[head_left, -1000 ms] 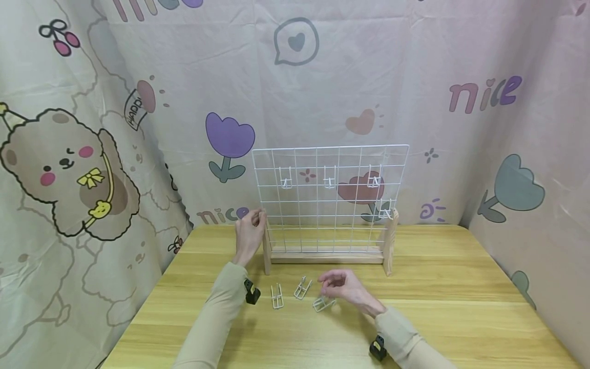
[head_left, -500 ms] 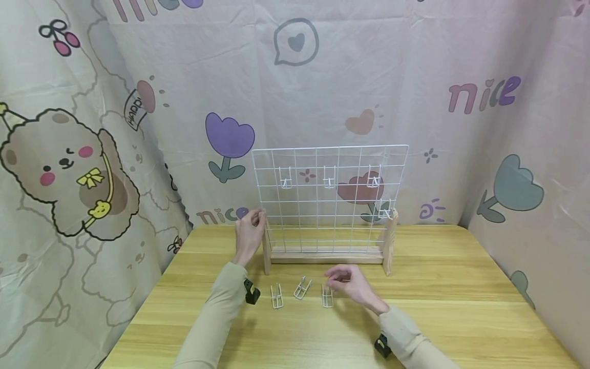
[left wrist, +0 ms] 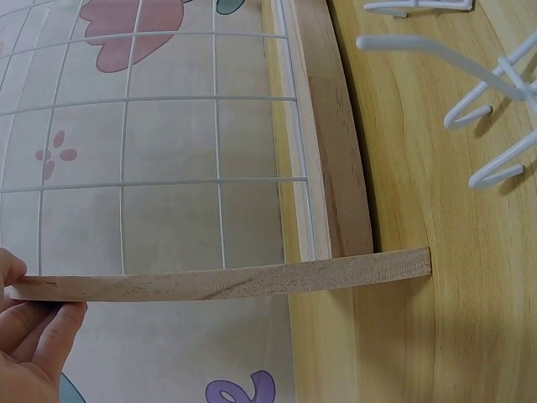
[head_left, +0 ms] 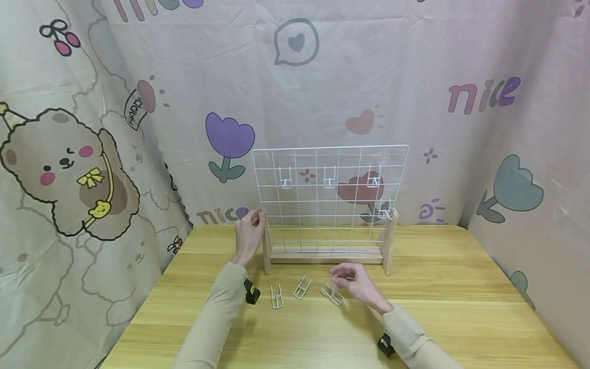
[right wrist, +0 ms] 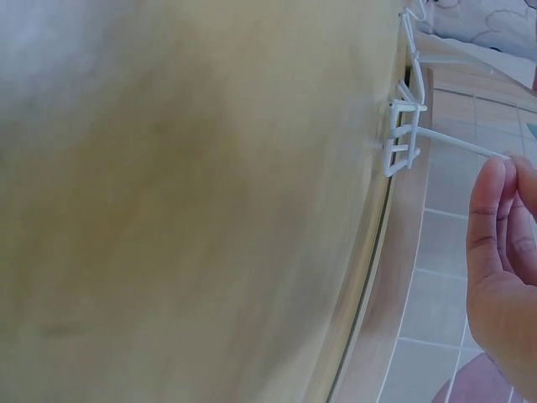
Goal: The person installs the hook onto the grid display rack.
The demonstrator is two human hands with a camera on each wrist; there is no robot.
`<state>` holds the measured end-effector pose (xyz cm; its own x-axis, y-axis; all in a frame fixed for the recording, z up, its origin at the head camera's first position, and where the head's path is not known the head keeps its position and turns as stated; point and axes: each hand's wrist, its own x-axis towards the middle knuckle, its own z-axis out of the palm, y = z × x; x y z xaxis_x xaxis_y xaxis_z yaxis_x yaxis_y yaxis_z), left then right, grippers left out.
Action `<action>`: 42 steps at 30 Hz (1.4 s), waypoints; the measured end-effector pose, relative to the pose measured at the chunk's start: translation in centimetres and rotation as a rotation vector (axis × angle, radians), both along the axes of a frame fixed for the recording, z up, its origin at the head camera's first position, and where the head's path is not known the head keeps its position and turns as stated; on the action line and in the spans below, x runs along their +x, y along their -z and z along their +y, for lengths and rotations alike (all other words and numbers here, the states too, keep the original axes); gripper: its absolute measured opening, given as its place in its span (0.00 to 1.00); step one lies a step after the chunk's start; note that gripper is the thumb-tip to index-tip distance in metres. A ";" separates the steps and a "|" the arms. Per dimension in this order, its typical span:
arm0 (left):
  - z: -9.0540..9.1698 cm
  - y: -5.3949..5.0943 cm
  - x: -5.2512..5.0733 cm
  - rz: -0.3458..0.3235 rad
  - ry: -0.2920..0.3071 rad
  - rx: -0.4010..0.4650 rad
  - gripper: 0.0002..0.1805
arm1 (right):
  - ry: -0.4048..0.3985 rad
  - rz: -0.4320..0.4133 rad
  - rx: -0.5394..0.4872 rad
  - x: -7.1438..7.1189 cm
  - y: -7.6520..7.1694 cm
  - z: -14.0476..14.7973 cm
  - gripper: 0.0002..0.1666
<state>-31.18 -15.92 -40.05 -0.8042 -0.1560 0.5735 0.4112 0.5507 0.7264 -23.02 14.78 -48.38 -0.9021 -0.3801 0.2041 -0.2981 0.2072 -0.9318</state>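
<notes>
My left hand (head_left: pixel 249 233) pinches the far grid's (head_left: pixel 318 201) flat wood post (left wrist: pixel 226 283). My right hand (head_left: pixel 357 283) pinches 1 white wire hook (head_left: pixel 333 294) by its thin rod (right wrist: pixel 457 142), right of 2 more hooks (head_left: pixel 276 298).

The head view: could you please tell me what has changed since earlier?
The right hand shifted slightly right; the white hook it pinches shifted too and turned, its near end swinging from left to right. Nothing was visibly let go. The left hand on the wooden upright, the two other loose hooks and the wire grid with its four hooks stayed put.
</notes>
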 end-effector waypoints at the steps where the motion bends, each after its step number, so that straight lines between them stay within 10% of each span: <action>1: 0.0 0.0 0.0 -0.001 0.000 0.000 0.16 | 0.001 0.000 -0.001 0.0 0.0 0.0 0.17; 42: 0.1 -0.1 0.1 -0.010 -0.007 0.003 0.16 | -0.117 -0.295 0.029 -0.6 1.1 0.7 0.34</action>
<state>-31.06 -15.82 -39.93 -0.8085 -0.1637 0.5652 0.4002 0.5512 0.7321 -23.58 15.53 -49.46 -0.8705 -0.4867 -0.0725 -0.0389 0.2150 -0.9758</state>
